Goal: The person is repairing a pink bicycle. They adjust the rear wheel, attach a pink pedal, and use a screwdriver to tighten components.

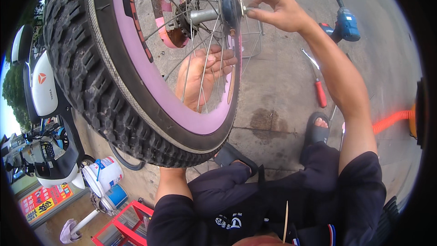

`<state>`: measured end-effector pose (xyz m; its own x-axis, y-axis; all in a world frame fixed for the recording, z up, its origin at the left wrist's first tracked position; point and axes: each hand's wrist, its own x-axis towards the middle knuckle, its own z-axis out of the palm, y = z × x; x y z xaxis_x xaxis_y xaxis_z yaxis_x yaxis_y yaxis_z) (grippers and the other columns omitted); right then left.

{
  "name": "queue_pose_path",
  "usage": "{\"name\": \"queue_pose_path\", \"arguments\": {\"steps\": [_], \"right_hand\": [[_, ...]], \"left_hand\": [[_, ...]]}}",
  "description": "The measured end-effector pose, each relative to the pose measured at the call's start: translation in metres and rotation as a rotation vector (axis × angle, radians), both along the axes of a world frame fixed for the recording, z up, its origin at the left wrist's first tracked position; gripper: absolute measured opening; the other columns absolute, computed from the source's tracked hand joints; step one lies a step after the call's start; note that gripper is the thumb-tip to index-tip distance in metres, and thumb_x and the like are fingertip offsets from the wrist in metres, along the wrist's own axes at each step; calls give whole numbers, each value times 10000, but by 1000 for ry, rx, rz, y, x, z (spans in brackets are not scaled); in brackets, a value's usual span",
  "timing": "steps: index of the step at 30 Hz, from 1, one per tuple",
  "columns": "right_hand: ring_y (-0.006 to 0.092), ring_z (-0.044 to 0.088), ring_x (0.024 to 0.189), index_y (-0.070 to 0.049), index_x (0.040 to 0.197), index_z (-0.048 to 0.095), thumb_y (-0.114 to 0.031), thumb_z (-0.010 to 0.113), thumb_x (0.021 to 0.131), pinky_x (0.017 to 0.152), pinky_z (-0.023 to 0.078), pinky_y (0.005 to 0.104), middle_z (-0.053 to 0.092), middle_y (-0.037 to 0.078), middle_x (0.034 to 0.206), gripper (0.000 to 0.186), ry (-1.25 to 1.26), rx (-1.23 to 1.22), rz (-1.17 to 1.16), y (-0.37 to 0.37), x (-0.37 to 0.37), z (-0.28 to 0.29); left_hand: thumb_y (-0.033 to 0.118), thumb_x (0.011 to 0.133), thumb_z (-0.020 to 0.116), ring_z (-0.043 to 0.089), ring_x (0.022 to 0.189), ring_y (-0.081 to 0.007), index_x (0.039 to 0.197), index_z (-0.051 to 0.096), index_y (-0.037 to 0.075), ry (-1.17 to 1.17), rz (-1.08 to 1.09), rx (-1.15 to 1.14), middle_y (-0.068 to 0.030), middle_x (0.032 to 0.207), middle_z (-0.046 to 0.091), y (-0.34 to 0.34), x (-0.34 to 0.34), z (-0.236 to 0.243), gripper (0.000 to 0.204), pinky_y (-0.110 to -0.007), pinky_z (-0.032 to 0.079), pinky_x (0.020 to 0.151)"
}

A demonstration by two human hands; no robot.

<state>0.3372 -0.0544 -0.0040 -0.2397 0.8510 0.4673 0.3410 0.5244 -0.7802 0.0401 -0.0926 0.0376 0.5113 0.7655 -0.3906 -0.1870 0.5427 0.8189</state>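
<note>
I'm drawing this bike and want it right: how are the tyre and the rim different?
The tyre is mostly black; the rim is pinkish purple. The tyre has chunky knobs; the rim looks mostly smooth. The tyre goes round the outside; the rim sits inside it. Both are ring-shaped.

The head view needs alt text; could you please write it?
A person's left hand shows through a bicycle wheel, the right hand at its axle end. A blue power tool and a red-handled tool lie on the ground.
</note>
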Motion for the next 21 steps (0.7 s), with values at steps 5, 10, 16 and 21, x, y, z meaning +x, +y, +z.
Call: {"name": "queue_pose_path", "arguments": {"steps": [5, 10, 16, 21], "right_hand": [[337, 493, 1376, -87, 952, 714, -186, 785, 860, 1094, 441, 437, 482, 198, 1511, 152, -122, 58, -88, -1, -5, 3], [390, 477, 1391, -75, 935, 704, -184, 796, 843, 1139, 394, 466, 426, 219, 1552, 171, -11, -60, -32, -2, -4, 7], [384, 402, 1444, -55, 937, 661, -147, 787, 846, 1178, 316, 465, 399, 225, 1567, 181, 15, -166, 5, -11, -21, 29], [284, 416, 1422, -26, 1146, 695, -91, 740, 859, 1167, 316, 415, 394, 154, 1575, 297, -58, -164, 26, 1, 7, 0]], "left_hand": [[268, 912, 633, 631, 1137, -389, 1236, 534, -109, -20, -36, -13, -300, 1207, 630, 1, -7, 5, 507, -503, 469, 1022], [275, 940, 647, 679, 1074, -380, 1154, 572, -100, -133, -49, -12, -299, 1144, 665, 3, -13, -8, 438, -466, 525, 1004], [361, 927, 642, 646, 764, -159, 887, 707, -90, 60, -74, 282, -110, 811, 696, 3, -17, -12, 457, -345, 515, 689], [606, 817, 675, 665, 682, -295, 751, 688, -105, 569, -253, 582, -198, 659, 646, 25, -14, -12, 714, -398, 515, 683]]}}
